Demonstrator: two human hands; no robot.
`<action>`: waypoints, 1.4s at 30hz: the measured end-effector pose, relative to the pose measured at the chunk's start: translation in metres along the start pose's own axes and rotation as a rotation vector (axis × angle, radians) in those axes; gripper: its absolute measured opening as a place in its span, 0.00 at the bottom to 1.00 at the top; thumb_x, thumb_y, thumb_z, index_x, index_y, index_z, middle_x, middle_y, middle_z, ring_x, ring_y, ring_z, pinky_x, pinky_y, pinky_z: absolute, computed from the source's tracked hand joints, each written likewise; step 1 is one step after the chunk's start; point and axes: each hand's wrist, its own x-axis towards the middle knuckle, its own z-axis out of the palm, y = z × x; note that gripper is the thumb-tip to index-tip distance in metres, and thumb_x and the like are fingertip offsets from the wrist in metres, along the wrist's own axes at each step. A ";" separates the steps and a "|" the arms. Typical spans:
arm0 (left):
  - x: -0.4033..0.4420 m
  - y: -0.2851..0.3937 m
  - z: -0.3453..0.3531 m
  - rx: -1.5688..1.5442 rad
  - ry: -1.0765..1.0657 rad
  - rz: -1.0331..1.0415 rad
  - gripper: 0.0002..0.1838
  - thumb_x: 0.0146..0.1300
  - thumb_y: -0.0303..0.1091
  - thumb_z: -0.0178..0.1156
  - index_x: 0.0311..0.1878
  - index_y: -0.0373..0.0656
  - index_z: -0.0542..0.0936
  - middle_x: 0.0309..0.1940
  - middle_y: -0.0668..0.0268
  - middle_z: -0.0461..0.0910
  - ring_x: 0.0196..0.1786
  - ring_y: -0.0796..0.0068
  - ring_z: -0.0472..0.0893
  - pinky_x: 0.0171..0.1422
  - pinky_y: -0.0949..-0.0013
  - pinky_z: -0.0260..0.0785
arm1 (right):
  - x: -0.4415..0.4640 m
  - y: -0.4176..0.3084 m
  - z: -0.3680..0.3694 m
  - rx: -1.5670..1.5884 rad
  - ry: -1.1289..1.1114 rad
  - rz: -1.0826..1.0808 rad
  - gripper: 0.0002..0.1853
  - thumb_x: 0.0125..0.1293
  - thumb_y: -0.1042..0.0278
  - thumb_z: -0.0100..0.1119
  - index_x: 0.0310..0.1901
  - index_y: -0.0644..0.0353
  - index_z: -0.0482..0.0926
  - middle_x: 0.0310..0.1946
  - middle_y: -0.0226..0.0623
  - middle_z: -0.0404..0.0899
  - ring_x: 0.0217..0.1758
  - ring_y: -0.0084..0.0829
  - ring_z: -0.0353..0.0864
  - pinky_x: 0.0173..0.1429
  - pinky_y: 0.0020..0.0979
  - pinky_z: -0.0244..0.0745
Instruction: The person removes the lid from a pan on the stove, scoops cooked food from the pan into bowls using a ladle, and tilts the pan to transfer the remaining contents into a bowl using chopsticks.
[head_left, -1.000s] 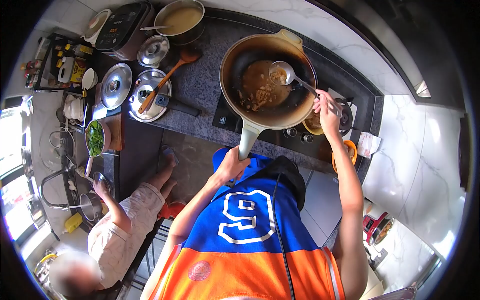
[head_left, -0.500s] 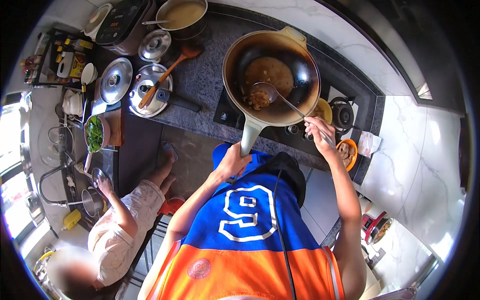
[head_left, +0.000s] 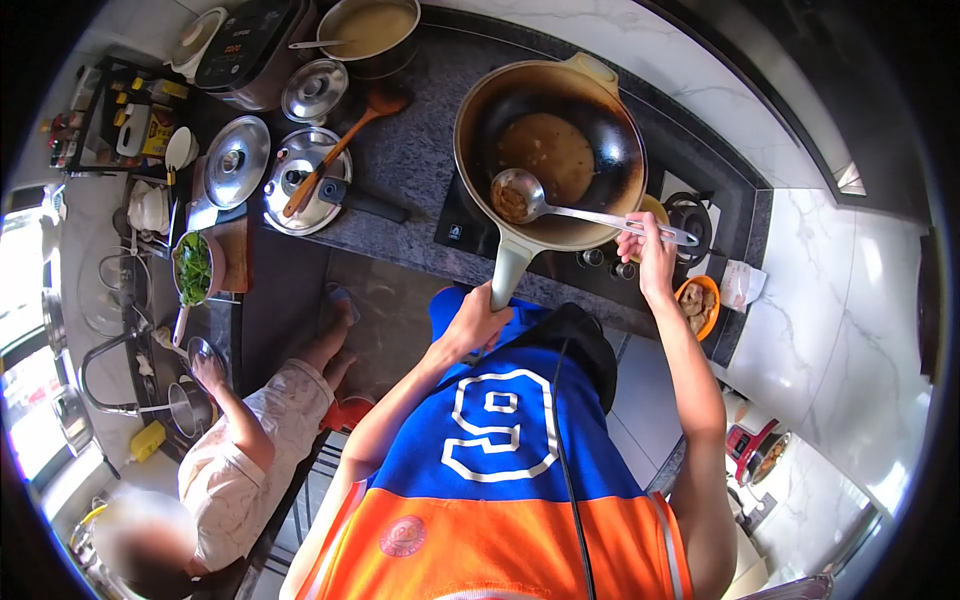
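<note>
Left fingers (head_left: 484, 318) are closed around the handle (head_left: 512, 272) of the wok (head_left: 622, 150), held just beyond them, while the ladle (head_left: 578, 213), its bowl (head_left: 530, 192) inside the wok, is gripped by the right fingers (head_left: 640, 238).

The ladle (head_left: 568, 212) has swung across the wok (head_left: 622, 165) to the wall nearest the wok's handle — brown chunks (head_left: 511, 202), loose a second ago, now lie in the ladle's bowl.
</note>
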 end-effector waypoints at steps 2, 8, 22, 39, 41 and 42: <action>-0.001 0.002 0.000 0.006 -0.002 0.008 0.09 0.56 0.26 0.53 0.38 0.32 0.68 0.11 0.65 0.70 0.11 0.75 0.72 0.14 0.72 0.62 | 0.002 0.001 0.004 0.055 0.051 0.051 0.18 0.71 0.58 0.45 0.41 0.68 0.74 0.22 0.40 0.77 0.18 0.25 0.76 0.20 0.22 0.70; 0.000 0.001 0.001 0.007 0.002 -0.002 0.13 0.55 0.23 0.52 0.43 0.28 0.68 0.12 0.63 0.70 0.12 0.75 0.72 0.14 0.69 0.64 | 0.006 -0.002 0.014 0.092 0.084 0.032 0.17 0.71 0.58 0.44 0.41 0.67 0.75 0.22 0.38 0.77 0.18 0.23 0.75 0.21 0.21 0.69; 0.001 -0.002 0.002 0.025 0.015 0.026 0.07 0.54 0.24 0.53 0.34 0.32 0.67 0.11 0.64 0.69 0.11 0.76 0.71 0.13 0.70 0.63 | -0.026 -0.077 -0.049 0.033 0.349 -0.224 0.18 0.71 0.58 0.45 0.40 0.68 0.75 0.20 0.40 0.76 0.16 0.25 0.74 0.20 0.23 0.68; -0.004 0.007 0.018 0.132 0.213 -0.046 0.07 0.55 0.25 0.55 0.31 0.35 0.67 0.11 0.69 0.66 0.10 0.81 0.66 0.13 0.73 0.60 | -0.064 0.039 -0.181 -0.199 0.383 -0.294 0.14 0.73 0.63 0.43 0.43 0.64 0.76 0.25 0.34 0.79 0.22 0.18 0.76 0.26 0.19 0.71; -0.004 0.007 0.019 0.137 0.199 -0.073 0.07 0.55 0.25 0.56 0.31 0.36 0.67 0.11 0.69 0.66 0.10 0.81 0.66 0.13 0.73 0.60 | -0.059 0.062 -0.186 -0.349 0.253 -0.435 0.11 0.71 0.67 0.47 0.44 0.64 0.76 0.26 0.36 0.79 0.24 0.20 0.77 0.28 0.20 0.72; -0.003 0.005 0.018 0.119 0.201 -0.060 0.07 0.55 0.25 0.56 0.30 0.36 0.67 0.11 0.69 0.66 0.10 0.81 0.65 0.13 0.73 0.59 | -0.059 0.064 -0.188 -0.479 0.171 -0.593 0.09 0.67 0.72 0.50 0.45 0.64 0.76 0.27 0.38 0.78 0.24 0.26 0.78 0.28 0.24 0.74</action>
